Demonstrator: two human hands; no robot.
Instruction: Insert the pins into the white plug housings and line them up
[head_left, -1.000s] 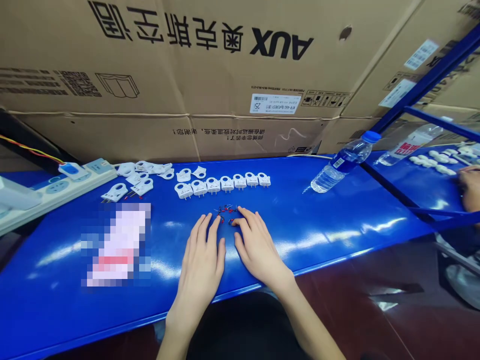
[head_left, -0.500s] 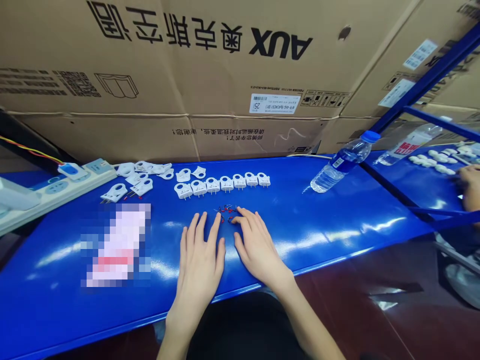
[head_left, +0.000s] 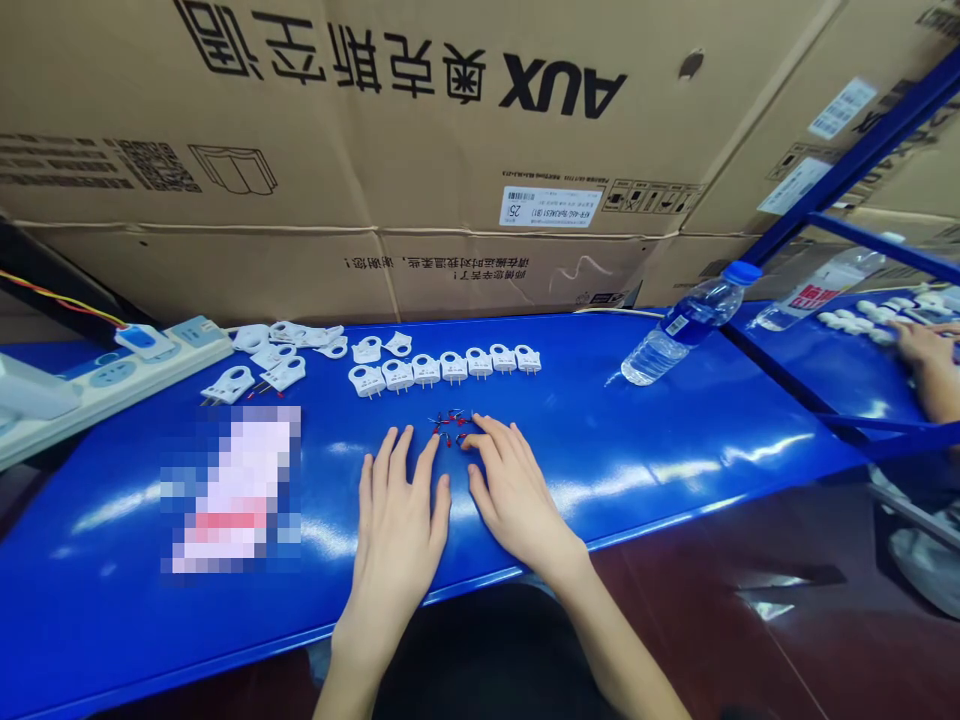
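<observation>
Several small red and black wired parts (head_left: pixel 453 421) lie in a loose cluster on the blue table (head_left: pixel 645 480). My left hand (head_left: pixel 401 525) rests palm down just in front of them, fingers spread, its index fingertip at the cluster's left edge. On the right side my right hand (head_left: pixel 517 490) also lies palm down with fingers apart, fingertips touching or very close to the parts. Neither hand holds anything. Behind the cluster stands a row of white plugs with ring handles (head_left: pixel 452 368), their metal pins toward me.
More white plug pieces (head_left: pixel 281 350) are heaped at the back left beside a power strip (head_left: pixel 112 375). A blurred pink item (head_left: pixel 244 480) lies left of my hands. A water bottle (head_left: pixel 686 325) stands right. Large cardboard boxes (head_left: pixel 337 200) form the back; another person's hand (head_left: pixel 934 365) is far right.
My left index fingertip has shifted slightly down and left, showing more of the red parts. My right hand stays put. The other person's hand has moved left to the white pieces.
</observation>
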